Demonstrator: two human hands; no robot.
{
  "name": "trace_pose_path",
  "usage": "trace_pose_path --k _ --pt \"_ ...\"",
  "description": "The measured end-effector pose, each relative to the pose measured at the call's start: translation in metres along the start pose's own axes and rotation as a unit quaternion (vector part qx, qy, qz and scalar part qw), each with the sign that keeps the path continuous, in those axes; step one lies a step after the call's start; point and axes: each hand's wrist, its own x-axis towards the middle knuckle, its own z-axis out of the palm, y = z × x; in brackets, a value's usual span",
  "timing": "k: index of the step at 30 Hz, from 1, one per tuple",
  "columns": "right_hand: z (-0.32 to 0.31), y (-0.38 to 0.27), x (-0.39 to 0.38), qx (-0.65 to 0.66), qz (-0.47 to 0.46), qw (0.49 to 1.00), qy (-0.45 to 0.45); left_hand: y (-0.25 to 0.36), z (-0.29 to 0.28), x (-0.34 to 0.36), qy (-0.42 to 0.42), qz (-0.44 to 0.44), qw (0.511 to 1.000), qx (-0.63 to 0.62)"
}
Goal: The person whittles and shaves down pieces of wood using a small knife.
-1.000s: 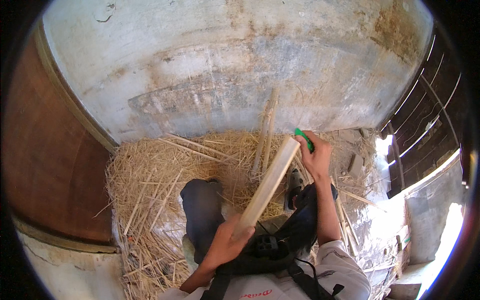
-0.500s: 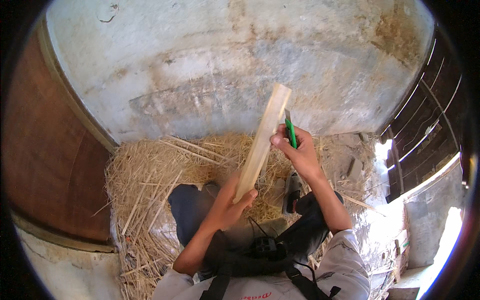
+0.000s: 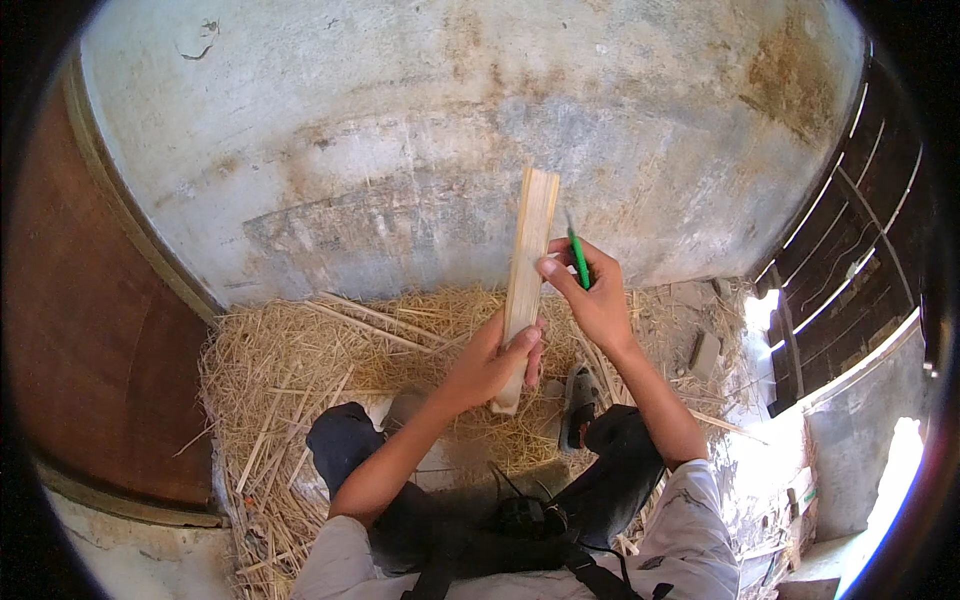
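Left hand (image 3: 487,365) gripping flat, straight-grained wooden slat (image 3: 534,235); right hand (image 3: 603,300) pinching slim green cutter (image 3: 580,260) beside it; straw-like strips (image 3: 255,350) below hands.

Through my feed, the pale wooden slat (image 3: 532,230), tilted well rightward a second ago, now stands nearly upright. My left hand (image 3: 495,360) grips higher, baring its lower end, and my green utility knife (image 3: 580,260) has turned narrower side-on.
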Motion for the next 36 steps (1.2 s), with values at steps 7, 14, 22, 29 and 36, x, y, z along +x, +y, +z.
trace_pose_path --k 7,14,22,29,36 --pt "-0.011 0.037 -0.009 -0.253 -0.131 0.946 -0.157 -0.023 -0.027 -0.024 0.095 -0.071 0.991 -0.056" --pt "0.005 0.048 -0.02 -0.295 -0.199 0.913 -0.199 -0.016 -0.032 -0.026 0.102 -0.03 0.994 -0.035" --pt "0.021 0.052 -0.028 -0.302 -0.248 0.9 -0.191 -0.024 -0.036 -0.032 0.144 -0.041 0.989 -0.017" --pt "0.023 0.045 -0.031 -0.288 -0.238 0.914 -0.161 -0.017 -0.035 -0.035 0.138 -0.04 0.99 0.016" --pt "0.019 0.055 -0.03 -0.298 -0.231 0.917 -0.126 -0.013 -0.031 -0.035 0.133 -0.057 0.989 0.003"
